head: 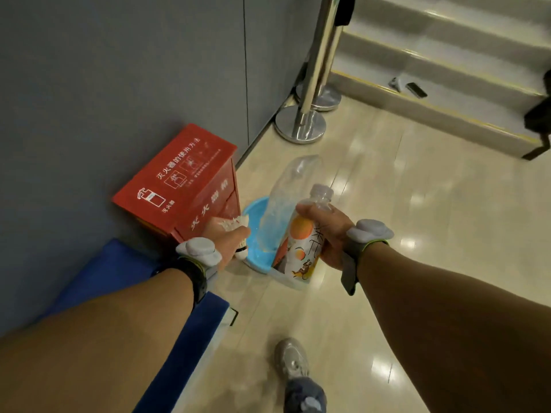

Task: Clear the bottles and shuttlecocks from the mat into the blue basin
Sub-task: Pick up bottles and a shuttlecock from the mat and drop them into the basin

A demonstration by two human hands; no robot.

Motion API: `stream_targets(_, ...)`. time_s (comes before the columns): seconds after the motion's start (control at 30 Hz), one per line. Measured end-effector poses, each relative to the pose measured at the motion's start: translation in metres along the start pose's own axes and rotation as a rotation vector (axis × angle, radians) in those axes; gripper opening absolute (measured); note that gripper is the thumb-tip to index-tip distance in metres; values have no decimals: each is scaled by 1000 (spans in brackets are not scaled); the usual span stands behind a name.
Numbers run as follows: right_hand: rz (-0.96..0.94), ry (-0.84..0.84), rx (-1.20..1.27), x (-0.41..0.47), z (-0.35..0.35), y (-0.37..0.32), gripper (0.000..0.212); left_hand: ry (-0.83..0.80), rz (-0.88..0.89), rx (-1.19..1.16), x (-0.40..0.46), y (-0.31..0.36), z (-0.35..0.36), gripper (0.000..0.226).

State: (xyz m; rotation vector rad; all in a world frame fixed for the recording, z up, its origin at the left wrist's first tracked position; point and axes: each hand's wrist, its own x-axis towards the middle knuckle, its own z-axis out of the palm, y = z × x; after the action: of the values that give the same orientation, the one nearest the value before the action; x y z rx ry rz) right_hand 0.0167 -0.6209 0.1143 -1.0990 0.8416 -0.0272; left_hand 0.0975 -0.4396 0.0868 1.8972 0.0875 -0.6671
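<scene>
Reaching over the blue basin (256, 216), left hand (228, 238) pinches a shuttlecock (238, 234); right hand (328, 234) grips two bottles (298, 234).

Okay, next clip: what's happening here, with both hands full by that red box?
A person stands over the blue basin on the floor beside the red box. The left hand grips a shuttlecock; the right hand holds a labelled bottle together with a clear empty bottle. Nothing has been dropped in yet. The blue mat lies at lower left.
</scene>
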Motion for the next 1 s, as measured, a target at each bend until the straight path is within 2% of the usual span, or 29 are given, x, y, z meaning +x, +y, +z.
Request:
stream_targets(0.07, 20, 14, 2, 25, -22, 13, 61, 9, -4, 30, 24, -15, 28, 37)
stream_targets(0.27, 126, 33, 15, 103, -70, 55, 32, -74, -125, 117, 85, -51, 84, 28)
stream_targets(0.33, 178, 40, -16, 126, -77, 64, 44, -81, -172, 139, 103, -57, 97, 25)
stream_targets(0.43, 262, 63, -70, 168, -86, 75, 79, -124, -226, 113, 133, -63, 117, 14)
stream_targets(0.57, 336, 78, -65, 212, -92, 84, 80, -82, -311, 102, 172, -76, 131, 13)
stream_targets(0.67, 382, 75, -86, 246, -94, 96, 91, -74, -386, 51, 195, -84, 138, 20)
stream_targets(0.73, 380, 91, -112, 261, -90, 100, 83, -24, -417, 34, 209, -90, 140, 30)
stream_targets(0.8, 384, 99, -88, 267, -86, 100, 60, 39, -397, 70, 217, -95, 143, 21)
stream_targets(0.83, 406, 91, -68, 272, -84, 102, 49, 69, -379, 88, 222, -98, 145, 32)
stream_targets(0.9, 459, 83, -42, 281, -83, 108, 36, 108, -403, 115, 227, -99, 145, 71)
stream_targets(0.93, 477, 88, -41, 284, -83, 109, 36, 116, -416, 125, 226, -97, 145, 76)
stream_targets(1.0, 510, 97, -51, 289, -79, 111, 47, 163, -418, 112, 231, -102, 140, 84)
